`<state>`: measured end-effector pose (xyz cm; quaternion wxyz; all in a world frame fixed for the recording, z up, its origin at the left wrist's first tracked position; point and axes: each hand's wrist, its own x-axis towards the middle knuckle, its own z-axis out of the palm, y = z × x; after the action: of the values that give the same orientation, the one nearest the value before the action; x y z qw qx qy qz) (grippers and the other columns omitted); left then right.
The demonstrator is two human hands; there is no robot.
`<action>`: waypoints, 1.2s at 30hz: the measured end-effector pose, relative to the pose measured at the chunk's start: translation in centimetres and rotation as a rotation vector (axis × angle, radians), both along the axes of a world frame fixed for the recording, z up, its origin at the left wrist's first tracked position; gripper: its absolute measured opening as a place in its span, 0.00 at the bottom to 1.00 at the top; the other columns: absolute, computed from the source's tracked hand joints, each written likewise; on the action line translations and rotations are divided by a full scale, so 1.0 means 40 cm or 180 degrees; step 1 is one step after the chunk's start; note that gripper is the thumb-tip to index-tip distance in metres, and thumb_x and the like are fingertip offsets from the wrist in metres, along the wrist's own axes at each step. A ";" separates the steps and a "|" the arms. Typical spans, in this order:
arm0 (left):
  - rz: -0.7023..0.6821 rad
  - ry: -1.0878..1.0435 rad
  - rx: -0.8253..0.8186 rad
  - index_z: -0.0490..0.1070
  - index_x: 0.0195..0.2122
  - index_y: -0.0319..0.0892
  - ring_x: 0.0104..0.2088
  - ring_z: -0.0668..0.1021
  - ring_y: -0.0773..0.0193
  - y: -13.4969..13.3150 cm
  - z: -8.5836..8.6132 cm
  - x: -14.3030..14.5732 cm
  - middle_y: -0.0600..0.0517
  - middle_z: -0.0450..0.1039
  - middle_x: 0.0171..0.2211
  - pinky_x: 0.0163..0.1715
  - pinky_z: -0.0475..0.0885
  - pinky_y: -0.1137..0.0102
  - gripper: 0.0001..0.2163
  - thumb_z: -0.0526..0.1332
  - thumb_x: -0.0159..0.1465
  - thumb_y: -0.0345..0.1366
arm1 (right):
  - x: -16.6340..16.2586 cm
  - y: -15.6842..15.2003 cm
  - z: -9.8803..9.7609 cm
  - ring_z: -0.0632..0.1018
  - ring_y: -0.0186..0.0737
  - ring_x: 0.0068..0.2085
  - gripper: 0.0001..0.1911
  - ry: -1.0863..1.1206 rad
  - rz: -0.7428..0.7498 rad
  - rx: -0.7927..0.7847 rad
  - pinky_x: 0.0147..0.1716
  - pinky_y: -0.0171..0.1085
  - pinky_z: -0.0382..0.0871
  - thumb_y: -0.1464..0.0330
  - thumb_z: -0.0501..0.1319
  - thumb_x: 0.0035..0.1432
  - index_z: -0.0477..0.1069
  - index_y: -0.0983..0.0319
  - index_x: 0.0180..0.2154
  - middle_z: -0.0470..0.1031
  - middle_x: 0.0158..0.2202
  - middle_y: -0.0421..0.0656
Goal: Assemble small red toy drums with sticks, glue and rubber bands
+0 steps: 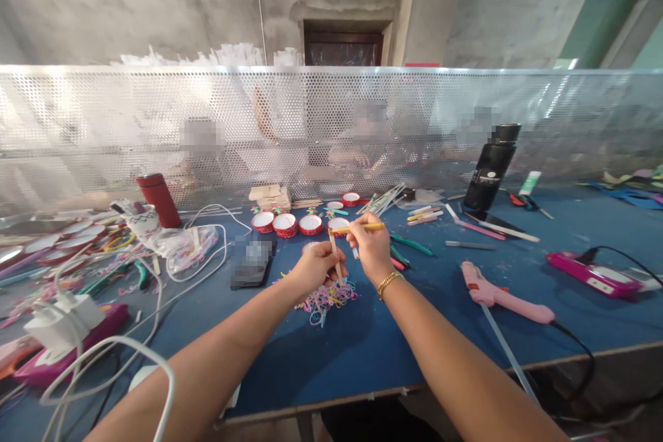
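Observation:
My left hand (312, 267) is closed on a flat wooden stick (333, 242), which stands nearly upright between thumb and fingers. A yellow pen (373, 226) lies level in my right hand (373, 248), its left end at the top of the stick. Whether the tip touches the wood is too small to tell. Below my hands is a tangled heap of small coloured loops (321, 304), pink, yellow and white. Just beyond them stands a row of round red-sided pieces with white tops (311, 224), some with small coloured figures behind.
A phone (253, 262), white cables (226, 242) and a red bottle (158, 200) are on the left. To the right lie green-handled pliers (411, 244), a pink glue gun (502, 295) and a magenta power strip (593, 274). A black bottle (489, 176) stands before the perforated metal screen (435, 103).

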<state>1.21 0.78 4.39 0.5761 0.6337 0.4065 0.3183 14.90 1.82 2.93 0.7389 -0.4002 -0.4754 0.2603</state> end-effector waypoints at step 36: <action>-0.0015 0.0016 0.0004 0.66 0.31 0.41 0.17 0.68 0.73 0.002 0.001 -0.003 0.53 0.73 0.22 0.16 0.62 0.77 0.03 0.58 0.62 0.32 | 0.005 0.003 0.003 0.68 0.31 0.19 0.08 0.0139 -0.0032 0.0044 0.20 0.31 0.62 0.66 0.60 0.51 0.63 0.58 0.23 0.69 0.17 0.34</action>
<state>1.11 0.85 4.44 0.5753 0.6358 0.4064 0.3156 15.09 1.95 3.06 0.7531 -0.3918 -0.4590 0.2620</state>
